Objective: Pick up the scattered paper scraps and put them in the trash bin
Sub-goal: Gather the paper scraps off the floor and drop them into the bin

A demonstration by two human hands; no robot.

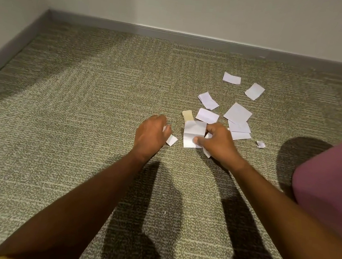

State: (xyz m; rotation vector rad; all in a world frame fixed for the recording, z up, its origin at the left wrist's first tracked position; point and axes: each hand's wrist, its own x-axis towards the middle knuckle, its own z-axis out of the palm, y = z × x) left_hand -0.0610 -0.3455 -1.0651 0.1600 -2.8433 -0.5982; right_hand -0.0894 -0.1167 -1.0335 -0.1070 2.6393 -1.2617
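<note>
Several white paper scraps (237,113) lie scattered on the carpet to the right of centre, with one tan scrap (187,114) among them. My right hand (217,142) is closed on a creased white scrap (194,134), with more white paper showing under its fingers. My left hand (150,135) is curled over a small white scrap (171,140) whose corner sticks out at the fingertips. A tiny crumpled scrap (261,144) sits apart to the right. No trash bin is in view.
A grey baseboard (176,34) and pale walls bound the carpet at the back and left, forming a corner at the upper left. A purple rounded object (331,180) stands at the right edge, close to my right forearm.
</note>
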